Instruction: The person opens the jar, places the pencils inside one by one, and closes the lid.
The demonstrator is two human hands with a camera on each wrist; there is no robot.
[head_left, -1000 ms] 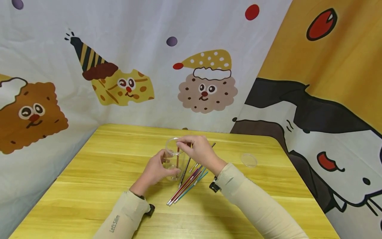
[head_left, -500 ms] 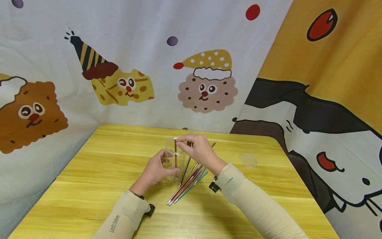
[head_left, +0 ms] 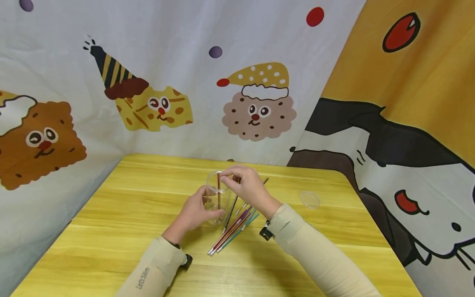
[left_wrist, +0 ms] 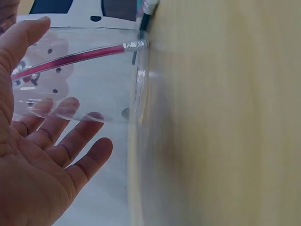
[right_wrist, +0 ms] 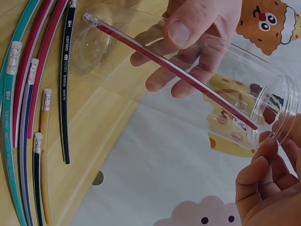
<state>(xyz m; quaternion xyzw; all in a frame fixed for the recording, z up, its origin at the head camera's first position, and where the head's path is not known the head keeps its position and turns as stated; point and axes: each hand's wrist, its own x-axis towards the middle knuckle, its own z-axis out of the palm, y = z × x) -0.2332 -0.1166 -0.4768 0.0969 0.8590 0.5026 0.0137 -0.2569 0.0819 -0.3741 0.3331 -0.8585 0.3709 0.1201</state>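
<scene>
A clear plastic jar [head_left: 212, 199] stands upright on the table without its lid. My left hand [head_left: 194, 209] holds its side, thumb nearest me and fingers round the far side; the left wrist view shows the fingers [left_wrist: 80, 146] along the wall. One red pencil [right_wrist: 176, 70] leans inside, eraser end at the jar's bottom and its other end near the mouth. My right hand [head_left: 246, 187] is at the jar's mouth, thumb and forefinger [right_wrist: 256, 172] pinching the rim beside the pencil's upper end.
Several pencils, red, teal, black, yellow and blue, lie loose right of the jar, among them a black pencil [right_wrist: 66, 89] and a teal pencil [head_left: 237, 234]. A clear round lid [head_left: 309, 199] lies farther right. A printed curtain [head_left: 200, 136] hangs behind the wooden table [head_left: 130, 198].
The red pencil inside the jar has shifted slightly left, away from my right fingers. Both hands stay almost where they were.
</scene>
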